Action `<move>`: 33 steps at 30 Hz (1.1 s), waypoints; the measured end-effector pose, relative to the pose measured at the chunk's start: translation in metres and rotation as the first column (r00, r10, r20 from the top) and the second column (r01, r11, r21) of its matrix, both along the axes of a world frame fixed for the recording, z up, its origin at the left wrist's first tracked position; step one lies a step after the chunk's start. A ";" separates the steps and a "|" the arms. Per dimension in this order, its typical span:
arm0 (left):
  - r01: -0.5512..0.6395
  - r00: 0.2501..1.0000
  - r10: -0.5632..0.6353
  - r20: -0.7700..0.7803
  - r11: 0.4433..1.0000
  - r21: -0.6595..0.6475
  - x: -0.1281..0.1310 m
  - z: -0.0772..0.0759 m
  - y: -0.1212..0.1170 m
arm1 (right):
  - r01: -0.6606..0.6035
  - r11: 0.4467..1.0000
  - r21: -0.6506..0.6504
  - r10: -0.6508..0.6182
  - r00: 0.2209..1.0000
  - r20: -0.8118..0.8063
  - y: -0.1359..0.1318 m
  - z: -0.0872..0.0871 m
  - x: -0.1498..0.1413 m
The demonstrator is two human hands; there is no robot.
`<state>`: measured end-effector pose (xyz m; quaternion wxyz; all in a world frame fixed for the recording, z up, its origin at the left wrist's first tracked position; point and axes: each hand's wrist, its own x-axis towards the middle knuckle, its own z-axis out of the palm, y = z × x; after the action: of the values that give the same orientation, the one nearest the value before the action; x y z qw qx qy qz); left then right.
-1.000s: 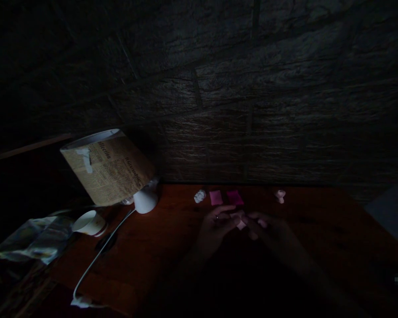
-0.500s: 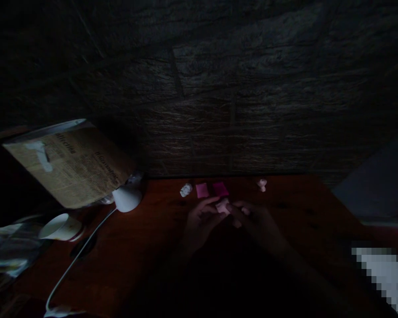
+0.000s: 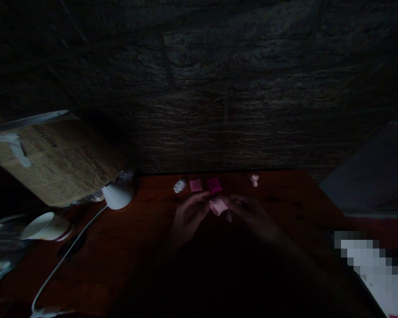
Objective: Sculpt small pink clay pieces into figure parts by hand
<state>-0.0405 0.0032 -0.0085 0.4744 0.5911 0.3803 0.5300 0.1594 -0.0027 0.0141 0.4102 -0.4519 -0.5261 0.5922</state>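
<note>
In dim light, a small pale pink piece [image 3: 218,206], soft-looking and creased, is between my two hands above the table. My right hand [image 3: 252,214] pinches its right side. The curled fingers and thumb of my left hand [image 3: 187,218] close on its left edge. A smaller pale pink bit [image 3: 228,216] hangs or lies just below the right fingers; which, I cannot tell. Beyond the hands lie a light pink square [image 3: 196,185], a magenta square [image 3: 214,185] and a white lumpy piece [image 3: 179,186]. A small pale pink knobbed shape [image 3: 254,179] stands farther right.
A brown printed paper bag [image 3: 56,159] leans at the left. By it are a white cone-shaped lamp or stand [image 3: 117,195] with a white cable [image 3: 66,256] and a paper cup [image 3: 46,226]. A brick-patterned wall [image 3: 199,101] backs the wooden table [image 3: 119,265]. A pixelated pale patch [image 3: 371,265] is at right.
The view has shifted, so everything sits slightly farther left and higher. The pale pink piece has turned between my fingers and shows a wider face. My left fingers have drawn back toward its edge.
</note>
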 end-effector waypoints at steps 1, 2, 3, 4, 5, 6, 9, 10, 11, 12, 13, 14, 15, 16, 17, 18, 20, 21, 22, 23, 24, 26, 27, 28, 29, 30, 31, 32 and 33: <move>0.014 1.000 -0.014 -0.003 1.000 -0.012 0.001 0.000 -0.001 | -0.001 1.000 0.008 0.001 1.000 0.004 0.000 0.000 0.000; 0.013 1.000 -0.014 -0.021 1.000 -0.015 0.002 -0.001 -0.002 | -0.004 1.000 0.017 0.004 1.000 0.008 0.000 0.000 0.001; 0.001 0.999 -0.001 -0.045 1.000 -0.007 0.003 -0.001 -0.003 | -0.010 1.000 0.026 0.009 1.000 0.012 0.000 0.000 0.001; -0.019 0.997 0.019 -0.069 1.000 0.006 0.004 -0.002 -0.004 | -0.016 0.999 0.034 0.015 1.000 0.019 0.000 0.000 0.002; -0.044 0.995 0.046 -0.087 0.999 0.019 0.005 -0.003 -0.004 | -0.020 0.999 0.041 0.019 0.999 0.030 0.000 0.001 0.002; -0.073 0.992 0.077 -0.100 0.997 0.036 0.005 -0.003 -0.004 | -0.024 0.999 0.045 0.022 0.999 0.042 0.000 0.001 0.003; -0.130 0.982 0.143 -0.122 0.985 0.110 0.005 -0.002 -0.002 | -0.047 0.998 0.033 0.045 0.998 0.052 -0.001 0.000 0.002; -0.127 0.980 0.146 -0.133 0.982 0.138 0.004 -0.001 -0.002 | -0.059 0.998 0.025 0.058 0.998 0.037 -0.002 0.000 0.002; -0.118 0.980 0.142 -0.142 0.979 0.164 0.003 0.000 -0.002 | -0.070 0.997 0.011 0.070 0.997 0.013 -0.002 0.000 0.001; -0.102 0.980 0.130 -0.149 0.978 0.182 0.002 0.001 -0.002 | -0.081 0.997 -0.010 0.080 0.997 -0.018 -0.003 -0.001 0.000; -0.088 0.981 0.118 -0.151 0.977 0.195 0.002 0.002 -0.002 | -0.089 0.995 -0.038 0.087 0.995 -0.054 -0.003 -0.002 0.000; -0.082 0.982 0.114 -0.152 0.976 0.204 0.001 0.003 -0.003 | -0.100 0.992 -0.073 0.093 0.991 -0.093 -0.003 -0.003 -0.001; -0.083 0.981 0.117 -0.153 0.974 0.210 0.001 0.003 -0.003 | -0.115 0.987 -0.111 0.101 0.987 -0.128 -0.003 -0.004 -0.002; -0.087 0.980 0.122 -0.159 0.974 0.211 0.001 0.003 -0.004 | -0.128 0.981 -0.145 0.105 0.982 -0.157 -0.003 -0.005 -0.003; -0.099 0.977 0.135 -0.165 0.973 0.210 0.001 0.003 -0.004 | -0.137 0.976 -0.167 0.108 0.979 -0.173 -0.004 -0.005 -0.003; -0.114 0.974 0.149 -0.169 0.972 0.204 0.001 0.002 -0.005 | -0.136 0.976 -0.171 0.106 0.979 -0.174 -0.004 -0.006 -0.004; -0.157 0.972 0.181 -0.150 0.975 0.155 0.002 0.000 -0.004 | -0.104 0.986 -0.133 0.086 0.987 -0.138 -0.003 -0.005 -0.003; -0.174 0.975 0.187 -0.123 0.979 0.110 0.003 -0.001 -0.003 | -0.077 0.993 -0.094 0.067 0.992 -0.103 -0.003 -0.004 -0.003; -0.180 0.979 0.184 -0.083 0.982 0.053 0.003 -0.002 -0.002 | -0.045 0.998 -0.045 0.042 0.997 -0.060 -0.003 -0.003 -0.001; -0.174 0.984 0.174 -0.030 0.985 -0.008 0.004 -0.003 -0.001 | -0.015 1.000 0.008 0.015 1.000 -0.016 -0.003 -0.001 0.000; -0.155 0.987 0.157 0.030 0.986 -0.066 0.004 -0.004 0.001 | 0.010 0.998 0.056 -0.011 1.000 0.022 -0.003 0.001 0.002; -0.097 0.983 0.119 0.141 0.983 -0.154 0.006 -0.006 0.003 | 0.032 0.992 0.124 -0.041 0.997 0.066 -0.003 0.003 0.004; -0.065 0.978 0.100 0.182 0.980 -0.189 0.006 -0.008 0.004 | 0.028 0.989 0.143 -0.038 0.997 0.066 -0.003 0.004 0.005; -0.038 0.974 0.086 0.210 0.975 -0.220 0.007 -0.009 0.004 | 0.018 0.987 0.159 -0.027 0.998 0.056 -0.004 0.004 0.004; -0.019 0.971 0.077 0.226 0.969 -0.246 0.008 -0.011 0.004 | 0.001 0.985 0.175 -0.010 0.999 0.047 -0.005 0.004 0.003; -0.007 0.970 0.071 0.231 0.964 -0.267 0.008 -0.012 0.003 | -0.012 0.981 0.194 0.004 0.999 0.043 -0.006 0.003 0.001; -0.002 0.971 0.069 0.228 0.960 -0.281 0.009 -0.013 0.002 | -0.019 0.977 0.213 0.010 0.999 0.044 -0.008 0.003 -0.002; -0.001 0.972 0.068 0.223 0.957 -0.290 0.010 -0.014 0.001 | -0.021 0.974 0.225 0.010 0.999 0.053 -0.009 0.002 -0.004; 0.003 0.974 0.064 0.217 0.956 -0.294 0.011 -0.014 0.000 | -0.017 0.972 0.233 0.003 0.998 0.061 -0.010 0.002 -0.007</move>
<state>-0.0300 0.0035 -0.0229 0.5881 0.4448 0.4074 0.5388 0.1528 -0.0127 0.0162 0.4416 -0.4155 -0.6064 0.5143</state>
